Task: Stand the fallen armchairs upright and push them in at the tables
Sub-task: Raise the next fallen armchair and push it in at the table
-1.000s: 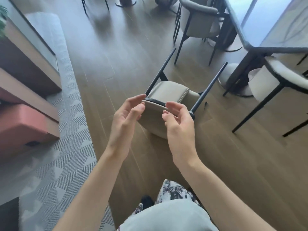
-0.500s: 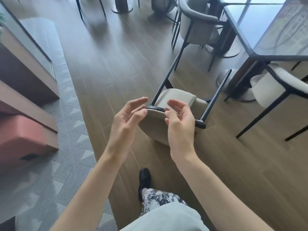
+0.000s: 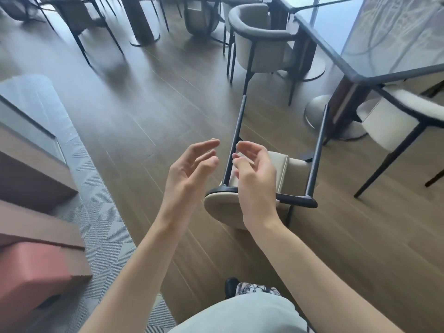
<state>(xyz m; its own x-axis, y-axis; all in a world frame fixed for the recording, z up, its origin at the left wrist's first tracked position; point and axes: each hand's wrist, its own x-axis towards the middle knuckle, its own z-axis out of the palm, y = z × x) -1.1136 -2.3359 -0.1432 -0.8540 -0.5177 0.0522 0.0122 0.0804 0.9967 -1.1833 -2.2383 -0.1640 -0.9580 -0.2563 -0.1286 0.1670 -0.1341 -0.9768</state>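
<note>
A beige armchair (image 3: 292, 171) with a black frame lies tipped on the wooden floor, two thin black legs pointing away toward the table. My left hand (image 3: 189, 174) hovers just left of the chair, fingers spread, holding nothing. In front of the chair's upper frame my right hand (image 3: 254, 179) is held with its fingers curled loosely apart, not gripping it. A dark glass-topped table (image 3: 341, 44) stands at the upper right.
Two upright armchairs sit at that table, a grey one (image 3: 262, 42) behind and a white one (image 3: 396, 116) at the right. More chairs and a table pedestal (image 3: 141, 25) stand further back. A patterned rug (image 3: 101, 224) and brown and pink benches (image 3: 36, 280) line the left.
I have stepped closer and the view has tilted up. Both hands have risen and opened wider, coming away from the chair's black frame edge they were near.
</note>
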